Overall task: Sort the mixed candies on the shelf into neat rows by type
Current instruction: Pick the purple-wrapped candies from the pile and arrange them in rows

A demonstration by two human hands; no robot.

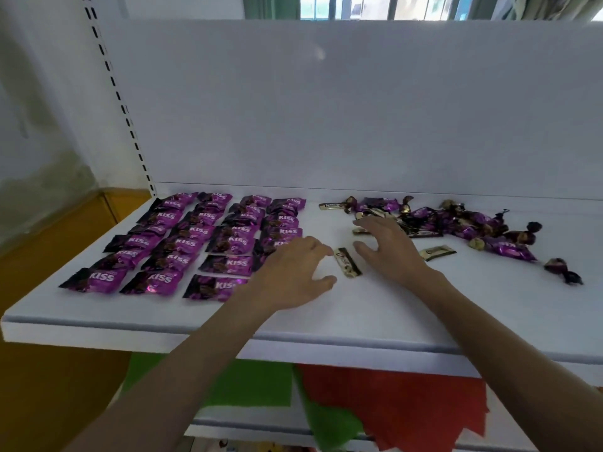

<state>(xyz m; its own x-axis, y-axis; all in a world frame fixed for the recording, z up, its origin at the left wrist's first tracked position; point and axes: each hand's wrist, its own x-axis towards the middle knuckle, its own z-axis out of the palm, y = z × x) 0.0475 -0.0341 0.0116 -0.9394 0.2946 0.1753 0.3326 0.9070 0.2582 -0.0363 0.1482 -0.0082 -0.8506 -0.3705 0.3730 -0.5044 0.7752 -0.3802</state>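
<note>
While flat, brown bar (349,262) lies between left hand (293,275); right hand (388,249).

My left hand (293,272) and right hand (390,249) flanked a small brown candy (348,262) on the shelf (342,318), fingers loosely spread.

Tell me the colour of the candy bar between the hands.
The candy bar is dark brown and cream; head view.
</note>
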